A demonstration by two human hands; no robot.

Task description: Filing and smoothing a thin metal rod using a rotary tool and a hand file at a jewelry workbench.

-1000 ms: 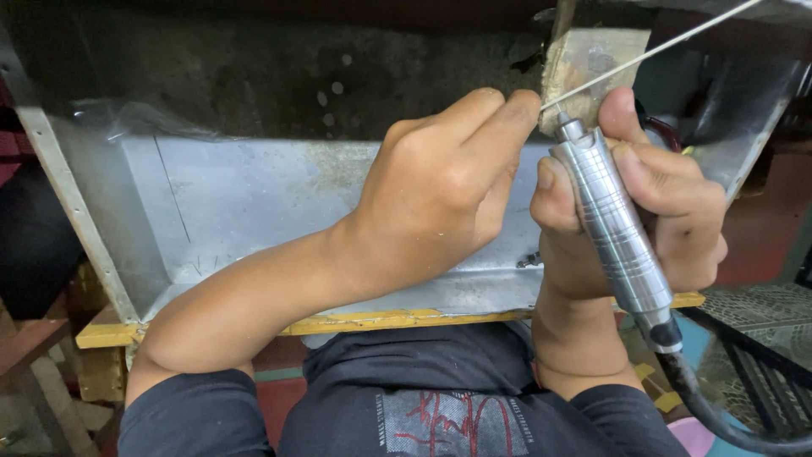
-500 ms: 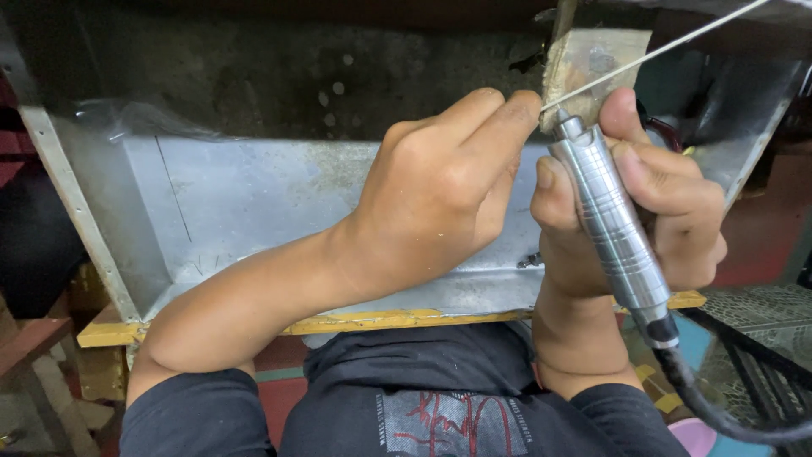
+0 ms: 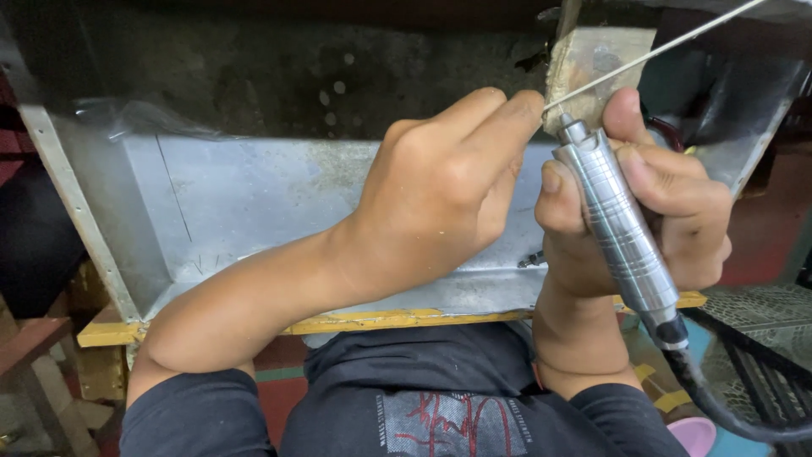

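My right hand point(image 3: 655, 211) grips a silver rotary handpiece point(image 3: 617, 228) with a black flexible hose point(image 3: 719, 406) running off to the lower right. Its tip points up at a worn wooden block point(image 3: 592, 63) at the top of the view. My left hand point(image 3: 440, 186) is closed, its fingertips pinching the near end of a thin metal wire point(image 3: 651, 52) that slants up to the right across the block. Whatever lies under the left fingertips is hidden.
A dented sheet-metal tray point(image 3: 245, 203) sits below my hands on a yellow-edged wooden bench point(image 3: 338, 323). A dark wall stands behind it. A black metal grate point(image 3: 761, 355) is at the lower right, and a pink round object point(image 3: 695, 436) lies by the hose.
The handpiece and my right hand have shifted slightly right and down. My left hand holds the wire in the same place.
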